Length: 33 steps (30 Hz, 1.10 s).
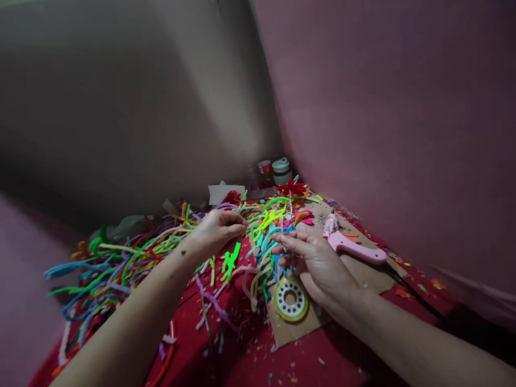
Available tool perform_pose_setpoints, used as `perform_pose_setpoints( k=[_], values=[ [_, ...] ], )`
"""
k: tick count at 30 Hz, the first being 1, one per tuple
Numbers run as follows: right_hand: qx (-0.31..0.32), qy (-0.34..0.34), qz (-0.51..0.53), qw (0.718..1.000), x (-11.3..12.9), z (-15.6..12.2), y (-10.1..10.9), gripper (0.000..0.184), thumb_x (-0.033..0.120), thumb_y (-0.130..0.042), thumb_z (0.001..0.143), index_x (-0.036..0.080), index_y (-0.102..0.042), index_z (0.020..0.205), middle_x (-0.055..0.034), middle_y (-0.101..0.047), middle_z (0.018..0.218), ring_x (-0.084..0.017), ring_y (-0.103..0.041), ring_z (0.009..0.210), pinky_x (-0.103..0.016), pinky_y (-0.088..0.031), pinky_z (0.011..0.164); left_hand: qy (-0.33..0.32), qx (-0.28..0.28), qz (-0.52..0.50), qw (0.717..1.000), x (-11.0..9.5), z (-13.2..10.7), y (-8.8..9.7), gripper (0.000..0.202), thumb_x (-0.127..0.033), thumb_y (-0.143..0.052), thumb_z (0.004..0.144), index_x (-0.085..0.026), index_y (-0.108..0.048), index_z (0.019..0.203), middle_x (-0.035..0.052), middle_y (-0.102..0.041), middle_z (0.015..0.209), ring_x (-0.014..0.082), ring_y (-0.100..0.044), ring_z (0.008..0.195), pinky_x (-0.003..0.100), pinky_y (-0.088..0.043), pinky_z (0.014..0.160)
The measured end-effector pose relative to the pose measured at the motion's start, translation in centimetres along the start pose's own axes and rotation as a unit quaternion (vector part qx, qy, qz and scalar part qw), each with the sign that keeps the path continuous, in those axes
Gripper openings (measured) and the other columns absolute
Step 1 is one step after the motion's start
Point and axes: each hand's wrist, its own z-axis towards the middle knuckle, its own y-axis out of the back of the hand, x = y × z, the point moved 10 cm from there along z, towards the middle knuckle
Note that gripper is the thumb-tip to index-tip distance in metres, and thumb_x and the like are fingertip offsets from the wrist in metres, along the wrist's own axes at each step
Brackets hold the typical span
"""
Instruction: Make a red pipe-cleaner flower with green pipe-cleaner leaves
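Over the pile of coloured pipe cleaners (137, 263), my left hand (221, 228) is closed in a pinch; what its fingertips hold, if anything, is too small to make out. My right hand (312, 260) pinches what looks like a thin pale pink pipe cleaner (282, 223), mostly hidden by the fingers. Blue and teal fuzzy strands lie under and beside these fingers. Just below them a yellow-rimmed tape roll (291, 299) with a white core lies on a cardboard sheet (290, 334). Bright green bent pieces (231, 263) rest on the red cloth between my arms.
A pink hot glue gun (358, 250) lies on the cardboard to the right, its cord trailing away. Behind stand a red fuzzy flower (292, 187), a lidded mint container (281, 171) and a cup (264, 167). Walls close in at the back and right. Scraps litter the red cloth (306, 365).
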Motion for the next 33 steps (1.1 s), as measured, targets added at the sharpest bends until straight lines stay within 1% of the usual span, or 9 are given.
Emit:
perform_pose_setpoints(
  k=[4,9,12,16,20,24,27,29,33],
  values=[
    [0.063,-0.008,-0.018,0.998,-1.3,-0.1,-2.6,0.019,0.021,-0.071,0.063,0.010,-0.063,0.076,-0.0040,-0.062,0.075,-0.011,-0.059,0.062,-0.022,-0.045,0.053,-0.003,0.005,-0.010,1.000,1.1,-4.2,-1.2,0.015,-0.031,-0.054,0.071,-0.018,-0.055,0.062,-0.0074,-0.042,0.038,0.0055,-0.034,0.030,0.018,-0.024,0.033],
    [0.138,-0.048,-0.086,0.985,-4.7,-0.3,-5.3,0.014,0.021,-0.070,0.064,0.009,-0.062,0.065,-0.0015,-0.059,0.057,-0.011,-0.059,0.053,-0.025,-0.047,0.057,-0.050,-0.068,0.037,0.996,1.5,-7.4,-0.9,0.016,-0.026,-0.052,0.071,-0.018,-0.053,0.057,-0.0063,-0.045,0.040,0.0062,-0.041,0.035,0.017,-0.028,0.036],
    [0.141,-0.063,-0.093,0.984,-6.1,-0.3,-6.3,0.011,0.016,-0.069,0.062,0.009,-0.061,0.062,-0.0028,-0.061,0.056,-0.011,-0.060,0.052,-0.025,-0.048,0.057,-0.046,-0.094,-0.059,0.993,2.7,-8.7,-0.3,0.013,-0.029,-0.055,0.072,-0.018,-0.057,0.065,-0.0057,-0.049,0.044,0.0063,-0.042,0.035,0.017,-0.030,0.036],
    [0.153,-0.080,-0.073,0.982,-7.3,-0.3,-8.1,0.010,0.015,-0.069,0.060,0.009,-0.061,0.059,-0.0033,-0.061,0.054,-0.011,-0.059,0.048,-0.025,-0.049,0.057,-0.054,-0.108,-0.249,0.961,4.7,-9.3,0.3,0.018,-0.030,-0.064,0.068,-0.016,-0.058,0.077,-0.0012,-0.062,0.060,0.0090,-0.052,0.046,0.020,-0.039,0.043],
    [0.167,-0.090,-0.072,0.979,-8.1,0.1,-9.4,0.011,0.015,-0.069,0.060,0.009,-0.060,0.059,-0.0021,-0.060,0.052,-0.011,-0.058,0.048,-0.026,-0.050,0.058,-0.051,-0.162,-0.304,0.937,7.4,-9.7,1.5,0.015,-0.028,-0.066,0.069,-0.014,-0.061,0.073,-0.0015,-0.059,0.053,0.0073,-0.049,0.043,0.018,-0.038,0.041],
    [0.166,-0.094,-0.081,0.978,-8.8,0.8,-9.3,0.009,0.015,-0.068,0.063,0.008,-0.063,0.065,-0.0026,-0.061,0.057,-0.009,-0.057,0.048,-0.021,-0.046,0.050,-0.037,-0.191,-0.423,0.885,10.0,-9.9,2.6,0.015,-0.024,-0.070,0.065,-0.015,-0.060,0.073,-0.0030,-0.058,0.049,0.0061,-0.046,0.038,0.016,-0.035,0.036],
    [0.178,-0.118,-0.088,0.973,-10.0,0.8,-8.8,0.014,0.019,-0.069,0.065,0.007,-0.065,0.070,-0.0042,-0.062,0.061,-0.008,-0.056,0.048,-0.019,-0.043,0.046,-0.005,-0.141,-0.483,0.864,10.8,-9.4,1.4,0.017,-0.021,-0.072,0.062,-0.014,-0.060,0.071,-0.0049,-0.053,0.045,0.0037,-0.040,0.031,0.014,-0.031,0.031],
    [0.187,-0.119,-0.093,0.971,-10.5,0.8,-8.5,0.016,0.021,-0.069,0.066,0.008,-0.065,0.072,-0.0042,-0.062,0.061,-0.008,-0.055,0.048,-0.019,-0.042,0.044,0.013,-0.119,-0.501,0.857,11.0,-9.2,0.2,0.017,-0.019,-0.073,0.061,-0.014,-0.060,0.071,-0.0041,-0.055,0.048,0.0035,-0.044,0.034,0.014,-0.034,0.034],
    [0.202,-0.118,-0.093,0.968,-11.3,0.6,-8.0,0.017,0.024,-0.070,0.067,0.010,-0.063,0.071,-0.0029,-0.062,0.060,-0.008,-0.056,0.047,-0.019,-0.042,0.044,0.010,-0.137,-0.527,0.839,11.1,-9.0,-1.5,0.019,-0.015,-0.073,0.062,-0.014,-0.061,0.077,-0.0007,-0.062,0.061,0.0073,-0.057,0.051,0.016,-0.043,0.047]
  ],
)
